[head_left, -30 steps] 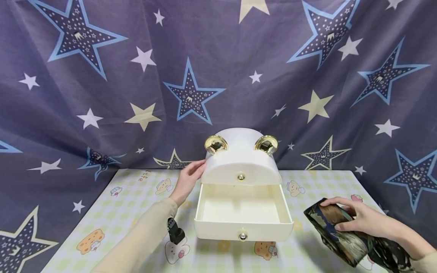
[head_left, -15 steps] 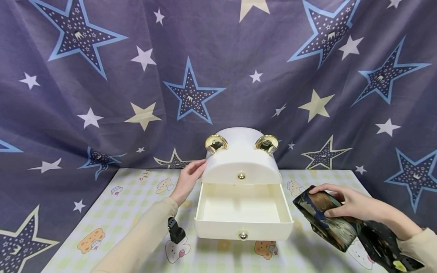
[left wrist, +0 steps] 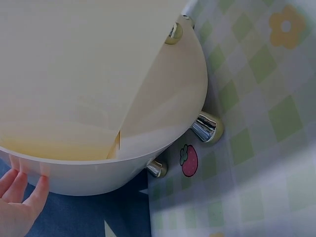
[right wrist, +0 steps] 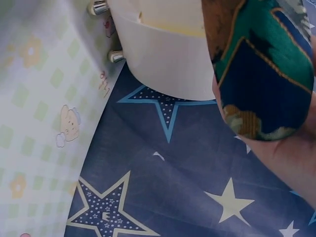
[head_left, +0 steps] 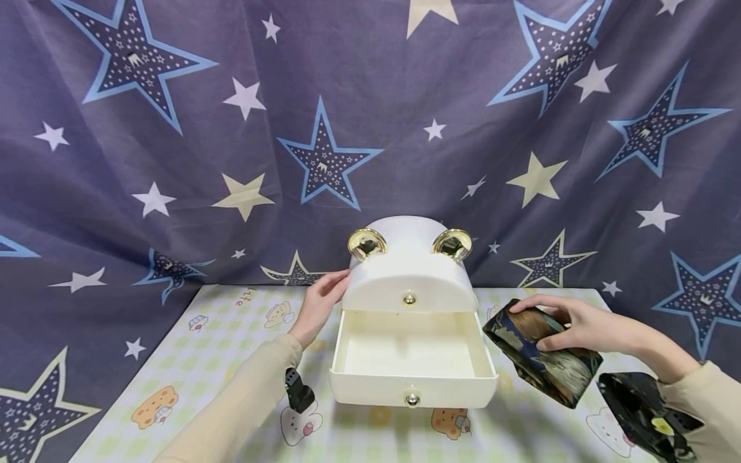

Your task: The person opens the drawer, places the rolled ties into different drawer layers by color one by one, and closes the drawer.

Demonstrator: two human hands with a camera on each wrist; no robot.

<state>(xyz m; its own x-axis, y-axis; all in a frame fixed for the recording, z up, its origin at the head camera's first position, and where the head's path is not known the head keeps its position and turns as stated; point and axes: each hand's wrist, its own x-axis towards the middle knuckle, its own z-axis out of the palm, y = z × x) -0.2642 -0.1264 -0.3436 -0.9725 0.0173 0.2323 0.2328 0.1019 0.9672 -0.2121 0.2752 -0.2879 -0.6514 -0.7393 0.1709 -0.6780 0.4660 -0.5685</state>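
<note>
A white storage box with gold-rimmed round ears stands mid-table, its lower drawer pulled out and bare inside. Against the box's left side rest the fingertips of my left hand, fingers extended; the left wrist view shows them at the curved white wall. To the right of the drawer, my right hand pinches a folded patterned scarf, dark with brown, blue and green, held tilted above the table. Up close in the right wrist view, the scarf shows gold cord-like lines.
A dark crumpled-looking piece with a yellow spot shows under my right wrist. On my left wrist sits a small black device. A star-printed curtain hangs behind the table, which has a checked cartoon cover.
My right hand has carried the folded scarf leftward and farther back, closer to the open drawer. The left hand, box and drawer stay where they were.
</note>
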